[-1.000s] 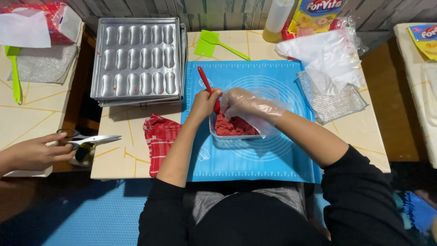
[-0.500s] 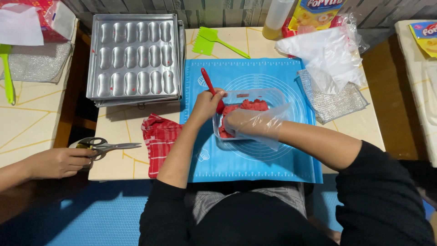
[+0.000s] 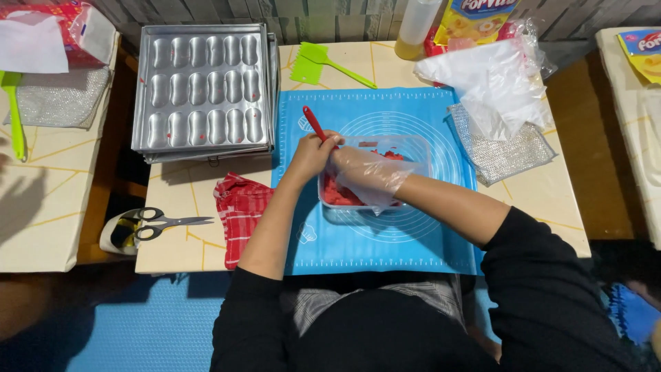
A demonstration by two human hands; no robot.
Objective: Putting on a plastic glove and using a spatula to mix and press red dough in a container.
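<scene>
My left hand (image 3: 311, 156) is closed around the handle of a red spatula (image 3: 314, 123), whose lower end goes into a clear plastic container (image 3: 413, 148) of red dough (image 3: 336, 193) on the blue silicone mat (image 3: 385, 234). My right hand (image 3: 365, 172), in a loose clear plastic glove, reaches into the container and rests on the dough beside the left hand. The spatula's blade is hidden by my hands.
A metal baking mould tray (image 3: 203, 89) lies at the back left, a green spatula (image 3: 330, 62) behind the mat. A red checked cloth (image 3: 239, 210) and scissors (image 3: 162, 224) lie left of the mat. Plastic bags (image 3: 496, 89) and a silvery pad (image 3: 502, 148) sit right.
Another person's hand at the left edge has let go of the scissors and withdrawn; the scissors now lie on the table. My hands stay at the container, which has turned slightly.
</scene>
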